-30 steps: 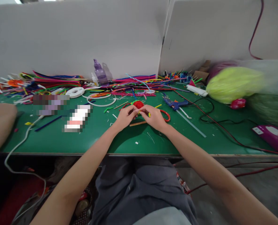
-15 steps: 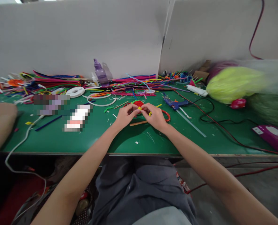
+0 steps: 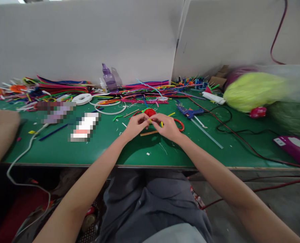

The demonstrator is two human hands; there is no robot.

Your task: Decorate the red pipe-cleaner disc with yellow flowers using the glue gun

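Both hands meet over the green table, fingertips almost touching. My left hand (image 3: 137,126) pinches a small yellow piece of pipe cleaner (image 3: 150,120), and my right hand (image 3: 168,126) grips the same piece from the other side. Fingers cover most of it, so its shape is unclear. Just behind the fingertips lies a round red fuzzy piece (image 3: 150,112) with a green edge. A red loop handle (image 3: 181,125) shows beside my right hand. Under the hands, a thin brown stick (image 3: 148,133) rests on the table.
A blue glue gun (image 3: 190,112) with its cord lies to the right. Behind are heaped pipe cleaners (image 3: 64,87), a purple bottle (image 3: 109,79) and a white tape roll (image 3: 81,99). Plastic-wrapped yellow bundles (image 3: 253,91) stand at right. Another person's arm (image 3: 3,135) rests at left.
Both hands stay in nearly the same place. Their fingers have shifted slightly downward around the yellow piece, which is now more covered, and more of the red piece shows behind.
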